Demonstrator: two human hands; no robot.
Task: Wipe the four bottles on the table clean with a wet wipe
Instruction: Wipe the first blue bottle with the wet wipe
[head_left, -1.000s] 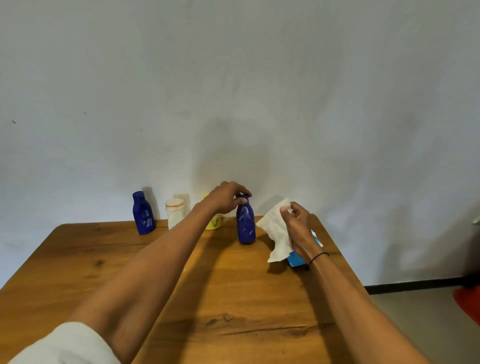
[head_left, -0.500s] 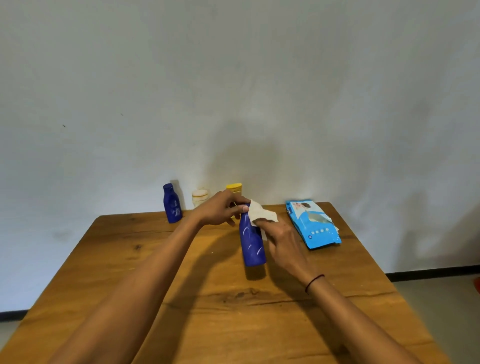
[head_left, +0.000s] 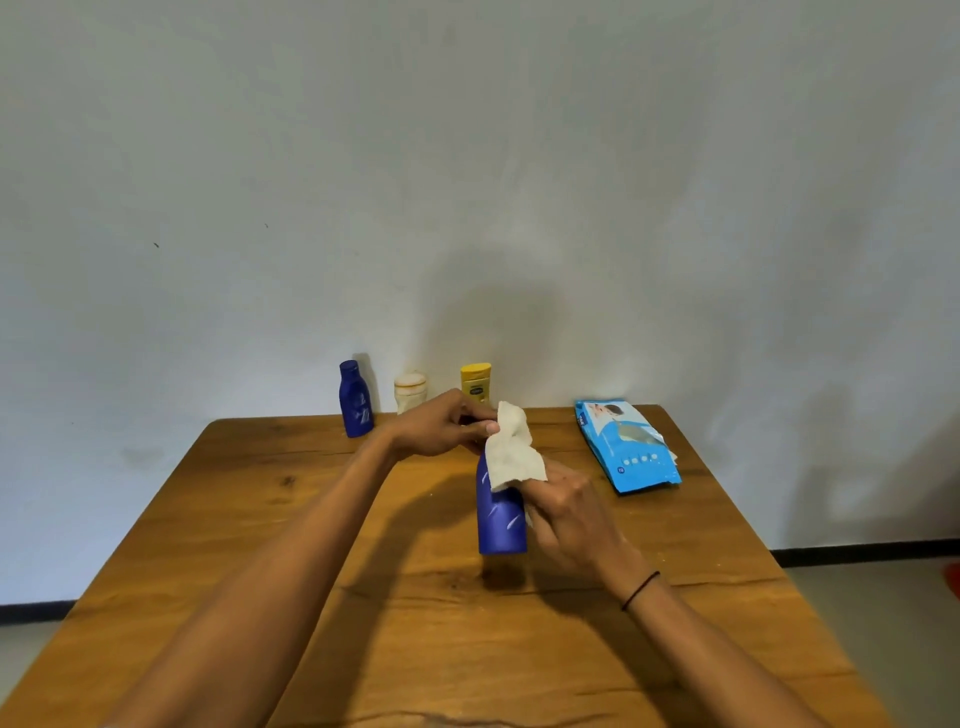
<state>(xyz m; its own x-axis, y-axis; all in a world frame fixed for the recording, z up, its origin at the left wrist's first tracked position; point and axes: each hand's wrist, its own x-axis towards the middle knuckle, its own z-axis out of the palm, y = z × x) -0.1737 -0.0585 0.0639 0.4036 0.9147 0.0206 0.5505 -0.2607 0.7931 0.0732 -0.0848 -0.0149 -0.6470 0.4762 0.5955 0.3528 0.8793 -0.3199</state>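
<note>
A dark blue bottle (head_left: 500, 519) is held slightly above the wooden table (head_left: 395, 613), near its middle. My left hand (head_left: 441, 427) grips the bottle's top, which is hidden by the fingers. My right hand (head_left: 569, 512) holds a white wet wipe (head_left: 514, 454) against the bottle's right side and neck. At the table's far edge stand a second dark blue bottle (head_left: 355, 399), a cream bottle (head_left: 410, 392) and a yellow bottle (head_left: 476, 383).
A light blue pack of wet wipes (head_left: 626, 447) lies flat at the far right of the table. A plain white wall rises directly behind the table. Grey floor and a dark skirting strip show at the right.
The blue bottle came from the table's far edge toward me and now hangs just above the wood. My right hand brought the wipe onto it and slid it down the side.
</note>
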